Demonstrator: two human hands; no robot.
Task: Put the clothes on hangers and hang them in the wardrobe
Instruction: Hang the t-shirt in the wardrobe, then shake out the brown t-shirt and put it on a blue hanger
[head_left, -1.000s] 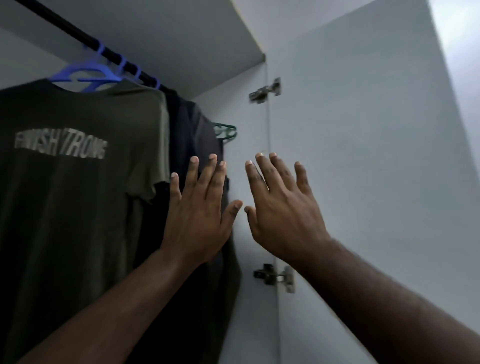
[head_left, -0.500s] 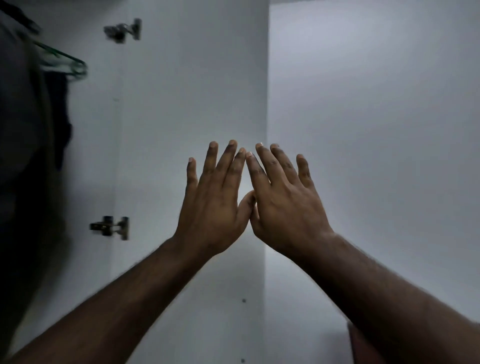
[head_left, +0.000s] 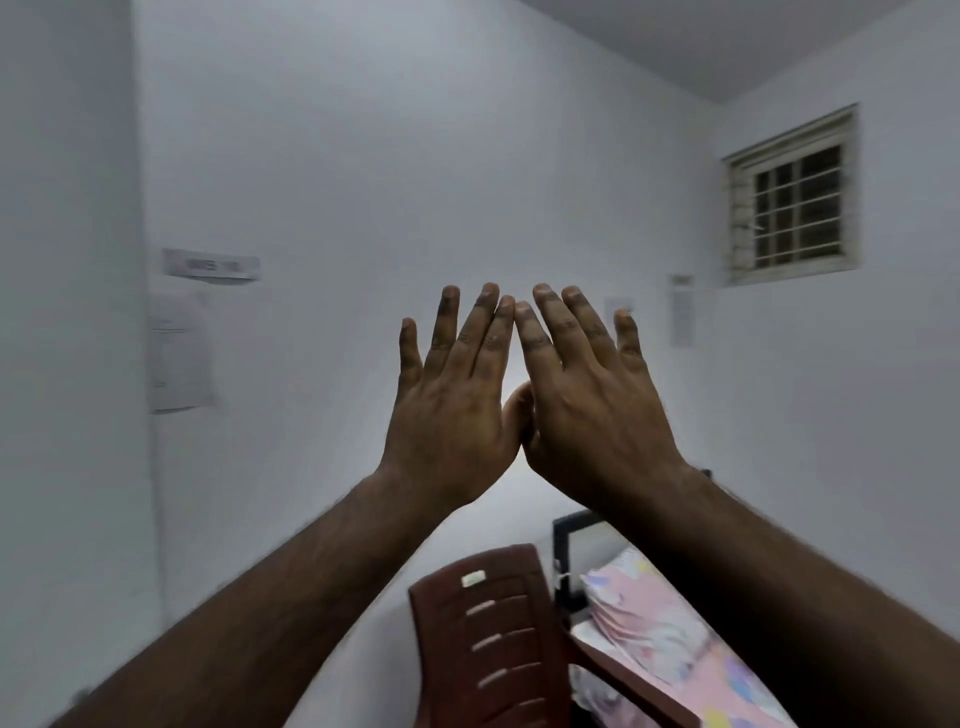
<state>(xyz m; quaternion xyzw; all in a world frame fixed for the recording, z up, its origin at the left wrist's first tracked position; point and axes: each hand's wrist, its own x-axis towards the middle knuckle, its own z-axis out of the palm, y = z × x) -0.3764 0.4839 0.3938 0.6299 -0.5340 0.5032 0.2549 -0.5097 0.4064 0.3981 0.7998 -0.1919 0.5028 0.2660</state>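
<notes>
wall notices (head_left: 210, 266) blurred, chair (head_left: 488, 634) cut off

No legible text anywhere.
Blurred label strip (head_left: 211, 265) on wall (head_left: 363, 156), upper left: dark marks, unreadable. Paper sheet (head_left: 182, 351) just below it, print too faint. Two more notices (head_left: 682, 310) near wall's right edge, by window (head_left: 795, 200): too small, blurred.

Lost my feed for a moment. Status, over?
Left hand and right hand open, raised, empty. No clothes, hanger or wardrobe in view. Brown chair and bed below; nothing blocking.
</notes>
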